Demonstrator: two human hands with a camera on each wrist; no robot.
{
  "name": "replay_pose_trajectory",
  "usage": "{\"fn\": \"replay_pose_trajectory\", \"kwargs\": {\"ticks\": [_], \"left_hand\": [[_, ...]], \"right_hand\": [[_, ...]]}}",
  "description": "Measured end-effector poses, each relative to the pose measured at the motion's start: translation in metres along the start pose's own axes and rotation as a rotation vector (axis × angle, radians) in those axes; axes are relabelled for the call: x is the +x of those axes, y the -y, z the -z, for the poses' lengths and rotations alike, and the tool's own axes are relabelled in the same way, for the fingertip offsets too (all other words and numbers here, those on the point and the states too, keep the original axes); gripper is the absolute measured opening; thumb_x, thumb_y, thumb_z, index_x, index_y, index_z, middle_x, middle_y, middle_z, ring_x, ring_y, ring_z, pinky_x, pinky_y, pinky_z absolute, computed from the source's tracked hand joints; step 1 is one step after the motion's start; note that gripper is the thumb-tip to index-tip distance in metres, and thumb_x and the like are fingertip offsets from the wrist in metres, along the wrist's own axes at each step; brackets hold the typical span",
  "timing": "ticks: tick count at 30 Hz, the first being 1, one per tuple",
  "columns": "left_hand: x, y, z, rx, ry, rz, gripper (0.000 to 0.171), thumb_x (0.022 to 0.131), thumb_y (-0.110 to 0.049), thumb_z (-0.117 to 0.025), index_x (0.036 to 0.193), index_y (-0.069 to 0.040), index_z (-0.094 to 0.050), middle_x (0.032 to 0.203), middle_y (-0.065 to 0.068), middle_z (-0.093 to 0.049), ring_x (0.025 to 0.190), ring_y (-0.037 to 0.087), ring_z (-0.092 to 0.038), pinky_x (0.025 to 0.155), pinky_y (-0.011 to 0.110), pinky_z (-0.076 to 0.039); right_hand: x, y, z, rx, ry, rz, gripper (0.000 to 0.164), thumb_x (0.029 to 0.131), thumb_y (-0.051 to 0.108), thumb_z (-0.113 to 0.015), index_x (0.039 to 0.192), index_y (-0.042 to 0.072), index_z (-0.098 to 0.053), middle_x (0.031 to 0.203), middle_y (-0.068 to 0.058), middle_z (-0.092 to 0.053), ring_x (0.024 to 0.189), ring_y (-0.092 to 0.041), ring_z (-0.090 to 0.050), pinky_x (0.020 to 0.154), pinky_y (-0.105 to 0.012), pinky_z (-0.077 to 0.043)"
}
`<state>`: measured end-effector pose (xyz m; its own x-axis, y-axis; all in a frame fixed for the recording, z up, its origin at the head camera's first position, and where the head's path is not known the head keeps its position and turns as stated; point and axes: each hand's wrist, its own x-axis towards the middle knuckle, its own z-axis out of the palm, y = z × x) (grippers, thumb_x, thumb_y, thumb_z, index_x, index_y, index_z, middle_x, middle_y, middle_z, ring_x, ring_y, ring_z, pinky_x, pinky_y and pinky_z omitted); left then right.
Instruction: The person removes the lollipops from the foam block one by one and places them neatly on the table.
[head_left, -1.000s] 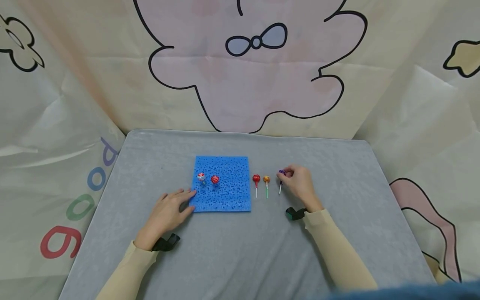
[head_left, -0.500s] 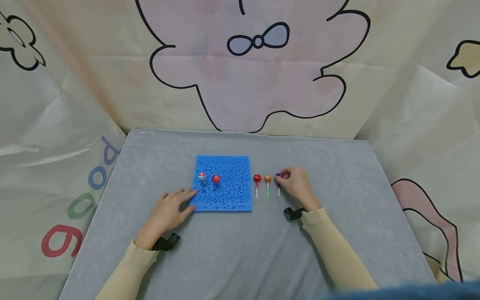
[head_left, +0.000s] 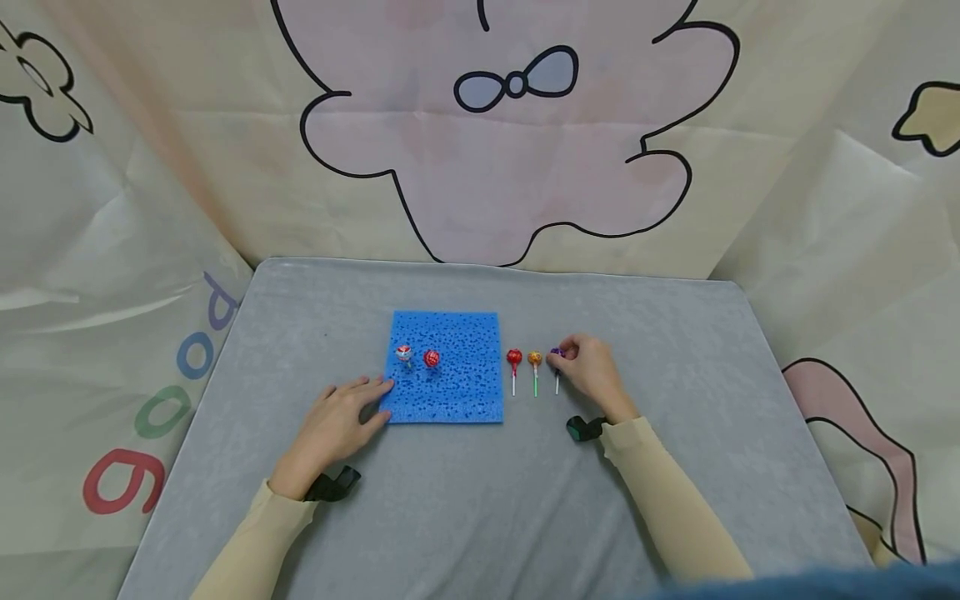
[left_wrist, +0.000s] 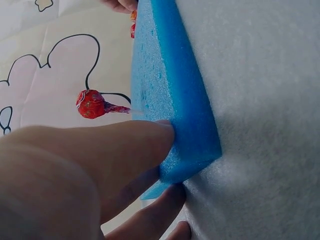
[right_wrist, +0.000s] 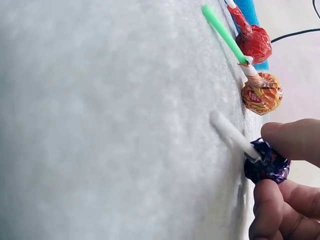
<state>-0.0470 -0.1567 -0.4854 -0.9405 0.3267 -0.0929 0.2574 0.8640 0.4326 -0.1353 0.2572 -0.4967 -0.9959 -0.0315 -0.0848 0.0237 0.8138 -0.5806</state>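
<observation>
My right hand (head_left: 594, 372) pinches the dark purple wrapped head of a lollipop (right_wrist: 269, 164) between thumb and fingers. Its white stick points back toward me, low over the cloth. Just left of it lie an orange lollipop (right_wrist: 263, 94) with a green stick and a red lollipop (right_wrist: 256, 44), side by side. My left hand (head_left: 337, 425) rests at the near left corner of a blue foam board (head_left: 465, 383), thumb and fingertips on its edges. Two more lollipops stand in the board: a red one (left_wrist: 91, 104) and a red-and-white one (head_left: 403, 353).
A grey cloth (head_left: 480, 508) covers the table under everything. Cream curtains with cartoon drawings (head_left: 510, 167) rise along the back and both sides. Blue fuzzy material (head_left: 810, 583) shows at the bottom right corner.
My right hand has shifted slightly left with the purple lollipop, bringing it closer to the orange one. Over the last half second it has barely moved. My left hand stays in place.
</observation>
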Motion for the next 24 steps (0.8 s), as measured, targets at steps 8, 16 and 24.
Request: {"fn": "replay_pose_trajectory", "kwargs": {"ticks": [8, 16, 24], "left_hand": [[0.001, 0.001, -0.002, -0.005, -0.001, -0.003, 0.054, 0.098, -0.028, -0.074, 0.148, -0.011, -0.061, 0.152, 0.015, -0.058, 0.143, 0.043, -0.051, 0.113, 0.075, -0.034], [0.000, 0.001, -0.001, -0.011, -0.002, -0.006, 0.055, 0.098, -0.028, -0.074, 0.148, -0.011, -0.060, 0.152, 0.015, -0.058, 0.143, 0.043, -0.051, 0.112, 0.076, -0.034], [0.000, 0.001, -0.001, -0.011, -0.003, -0.008, 0.054, 0.098, -0.028, -0.074, 0.148, -0.012, -0.060, 0.152, 0.015, -0.058, 0.143, 0.043, -0.051, 0.112, 0.075, -0.035]], "right_hand": [[-0.001, 0.003, 0.003, 0.030, -0.024, 0.019, 0.031, 0.092, 0.026, -0.080, 0.104, -0.001, -0.073, 0.079, -0.011, -0.067, 0.066, -0.020, -0.057, 0.061, -0.029, -0.045], [-0.002, 0.029, 0.011, 0.047, -0.053, 0.061, 0.042, 0.092, 0.032, -0.081, 0.118, -0.001, -0.072, 0.084, -0.010, -0.069, 0.067, -0.021, -0.058, 0.061, -0.029, -0.049], [-0.003, 0.056, 0.002, 0.099, -0.038, 0.188, 0.051, 0.091, 0.032, -0.082, 0.131, 0.002, -0.068, 0.108, -0.012, -0.074, 0.094, -0.026, -0.069, 0.085, -0.043, -0.061]]}}
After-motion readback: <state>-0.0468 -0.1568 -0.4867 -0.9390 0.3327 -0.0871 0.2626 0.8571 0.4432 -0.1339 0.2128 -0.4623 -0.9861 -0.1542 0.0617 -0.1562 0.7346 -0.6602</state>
